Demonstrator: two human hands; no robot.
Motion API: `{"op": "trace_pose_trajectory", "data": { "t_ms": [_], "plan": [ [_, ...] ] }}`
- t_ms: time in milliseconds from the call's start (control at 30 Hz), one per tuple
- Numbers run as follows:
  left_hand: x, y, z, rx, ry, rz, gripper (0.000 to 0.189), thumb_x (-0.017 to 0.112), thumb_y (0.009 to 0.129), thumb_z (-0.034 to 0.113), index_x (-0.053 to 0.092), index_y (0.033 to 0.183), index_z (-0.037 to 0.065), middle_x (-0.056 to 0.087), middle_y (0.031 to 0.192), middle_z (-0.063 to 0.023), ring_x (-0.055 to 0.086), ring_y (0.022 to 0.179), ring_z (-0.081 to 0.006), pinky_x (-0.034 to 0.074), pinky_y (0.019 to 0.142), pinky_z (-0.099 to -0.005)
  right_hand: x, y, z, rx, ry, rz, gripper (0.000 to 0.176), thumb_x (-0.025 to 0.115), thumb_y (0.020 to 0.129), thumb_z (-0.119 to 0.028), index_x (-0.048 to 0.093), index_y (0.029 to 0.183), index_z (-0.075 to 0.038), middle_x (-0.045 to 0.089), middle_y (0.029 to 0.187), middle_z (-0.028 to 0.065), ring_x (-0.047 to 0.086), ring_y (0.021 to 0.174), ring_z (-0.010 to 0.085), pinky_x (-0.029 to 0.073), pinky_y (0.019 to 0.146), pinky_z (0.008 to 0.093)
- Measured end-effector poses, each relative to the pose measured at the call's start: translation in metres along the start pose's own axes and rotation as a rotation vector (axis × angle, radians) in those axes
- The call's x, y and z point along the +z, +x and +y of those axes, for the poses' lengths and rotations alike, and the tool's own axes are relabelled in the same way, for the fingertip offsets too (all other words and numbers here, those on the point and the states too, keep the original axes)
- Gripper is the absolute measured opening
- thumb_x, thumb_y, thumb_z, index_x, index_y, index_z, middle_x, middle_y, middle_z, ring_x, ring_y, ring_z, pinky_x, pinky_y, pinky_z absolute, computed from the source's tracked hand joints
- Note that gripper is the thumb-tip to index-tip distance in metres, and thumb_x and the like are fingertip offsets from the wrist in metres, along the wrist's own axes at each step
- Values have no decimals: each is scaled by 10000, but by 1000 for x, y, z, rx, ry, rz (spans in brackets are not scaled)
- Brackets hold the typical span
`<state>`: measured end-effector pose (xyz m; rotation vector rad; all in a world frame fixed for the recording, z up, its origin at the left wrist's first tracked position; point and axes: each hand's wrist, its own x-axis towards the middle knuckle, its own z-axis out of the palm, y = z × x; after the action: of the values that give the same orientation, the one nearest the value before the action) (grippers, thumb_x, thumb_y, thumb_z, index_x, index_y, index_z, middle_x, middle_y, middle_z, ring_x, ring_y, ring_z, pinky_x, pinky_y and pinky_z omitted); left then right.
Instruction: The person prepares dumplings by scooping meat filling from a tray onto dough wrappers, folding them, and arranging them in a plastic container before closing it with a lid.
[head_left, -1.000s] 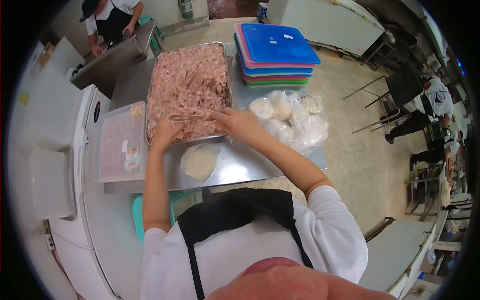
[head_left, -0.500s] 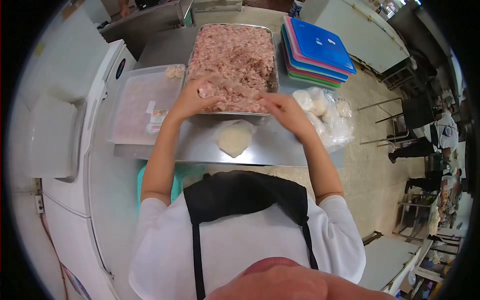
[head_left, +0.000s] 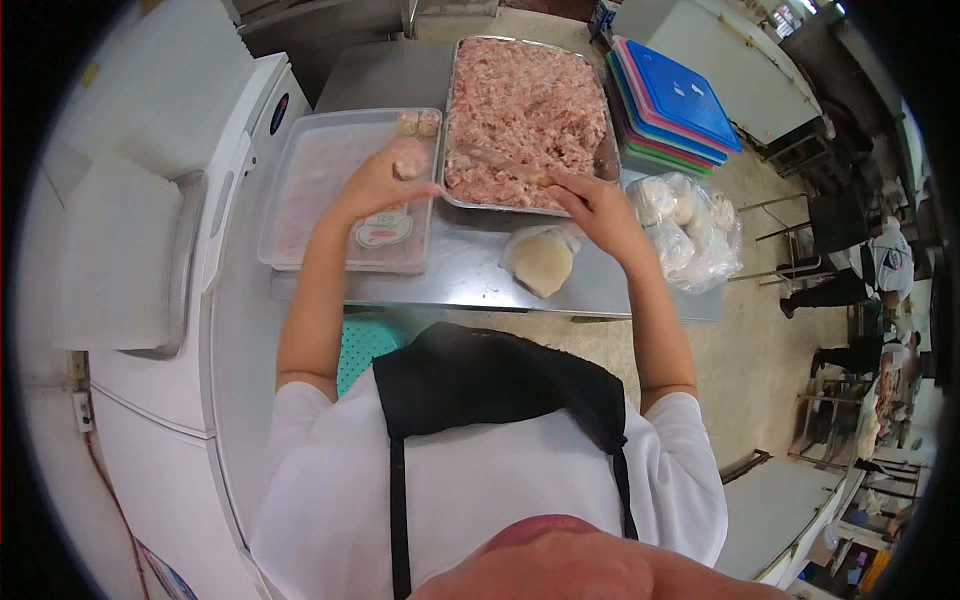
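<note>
My left hand (head_left: pixel 375 188) curls around a small meat-filled dumpling (head_left: pixel 408 160), above a lidded translucent plastic container (head_left: pixel 300 190). Two finished dumplings (head_left: pixel 418 123) sit at that container's far right corner. In my right hand (head_left: pixel 603 212) is a flat-bladed spatula (head_left: pixel 500 160), its blade reaching left over the ground meat (head_left: pixel 525 95). The meat fills a deep metal tray (head_left: pixel 500 207), with a hollow on its right side. Close to my right wrist, a stack of pale round dough wrappers (head_left: pixel 543 262) rests on thin plastic.
Clear bags of round dough pieces (head_left: pixel 690 235) lie at the right end of the steel table (head_left: pixel 460 280). Behind them stand stacked coloured lids (head_left: pixel 680 95). A white freezer (head_left: pixel 235 130) borders the left, and a turquoise basket (head_left: pixel 365 350) is below. Other people work far right.
My left hand has moved from over the meat tray to the container on the left, carrying the dumpling. The right hand stays by the tray with the spatula. The view has shifted.
</note>
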<state>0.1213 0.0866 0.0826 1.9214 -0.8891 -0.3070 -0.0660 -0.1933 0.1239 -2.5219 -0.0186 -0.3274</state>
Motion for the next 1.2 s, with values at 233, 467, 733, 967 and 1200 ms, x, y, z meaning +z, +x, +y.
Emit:
{"op": "trace_pose_trajectory", "data": {
  "t_ms": [233, 467, 733, 967, 1200],
  "plan": [
    [-39, 36, -125, -78, 505, 267, 527, 722, 700, 184, 577, 1198, 90, 625, 1090, -171, 591, 1042, -359, 481, 861, -404, 19, -52, 21, 302, 279, 95, 310, 609, 932, -230, 647, 1137, -1, 616, 793, 8, 529, 709, 85, 460, 658, 250],
    [-32, 89, -118, -137, 480, 345, 713, 697, 751, 241, 384, 1387, 164, 627, 1135, -211, 612, 1008, -384, 488, 831, -454, 15, -102, 24, 510, 403, 210, 288, 601, 937, -222, 658, 1125, -11, 543, 745, -35, 459, 646, 63, 392, 572, 216],
    [-10, 119, -132, -147, 602, 332, 816, 710, 778, 274, 269, 1451, 139, 603, 1160, -249, 612, 1013, -395, 486, 845, -466, 14, -107, 37, 526, 381, 245, 320, 528, 973, -308, 669, 1007, -23, 470, 658, -56, 448, 628, 80, 382, 568, 244],
    [4, 68, -69, 14, 541, 202, 612, 696, 794, 184, 442, 1338, 65, 539, 1265, -218, 495, 1202, -348, 405, 998, -410, -19, -45, 102, 390, -517, 64, 419, 479, 946, -369, 671, 785, -33, 653, 749, 160, 650, 722, 310, 492, 639, 427],
    [165, -12, 22, 292, 3, -206, 331, 689, 766, 121, 624, 1082, 43, 566, 1161, -178, 510, 1145, -334, 385, 1014, -389, 0, -3, 130, 202, -696, -91, 191, 560, 803, -210, 678, 747, -70, 673, 751, 143, 672, 724, 313, 528, 632, 445]
  ]
}}
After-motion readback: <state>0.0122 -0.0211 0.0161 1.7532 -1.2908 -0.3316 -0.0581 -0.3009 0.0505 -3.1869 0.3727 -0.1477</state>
